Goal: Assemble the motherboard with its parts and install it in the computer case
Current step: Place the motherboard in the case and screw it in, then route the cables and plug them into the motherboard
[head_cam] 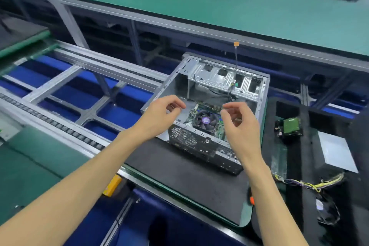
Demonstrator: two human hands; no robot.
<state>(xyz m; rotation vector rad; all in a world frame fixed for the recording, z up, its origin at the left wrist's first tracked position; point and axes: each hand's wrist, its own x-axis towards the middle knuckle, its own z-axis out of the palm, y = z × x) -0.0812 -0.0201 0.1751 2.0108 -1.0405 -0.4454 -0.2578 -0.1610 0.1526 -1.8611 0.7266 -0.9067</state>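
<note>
Seen from above, looking down at a factory assembly bench. Open computer case (207, 94) lying on its side on a black mat (179, 173), grey metal interior facing up, perforated black rear panel turned toward the viewer. Motherboard (207, 120) already inside the case, flat on its floor, with a round black cooler fan (206, 120) mounted on top and a purple hub at its centre. Drive cage of bare metal at the far end of the case, a thin black cable (236, 60) rising from it with a small orange connector at the tip.

Left hand (159, 116) hovering over the case's left wall, fingers loosely curled, thumb and forefinger close together, apparently grasping nothing. Right hand (239, 124) hovering over the right side of the motherboard, fingers likewise relaxed and curled, nothing visibly held. Both forearms bare, reaching in from the lower edge.

To the right, a black foam tray (307, 146) holding a small green circuit board (292, 126), a silver rectangular plate (335, 152) and a bundle of yellow and purple wires (311, 182). To the left, a roller conveyor (60, 126) with aluminium rails over blue panels. Beyond, a long green-topped bench (219, 6).
</note>
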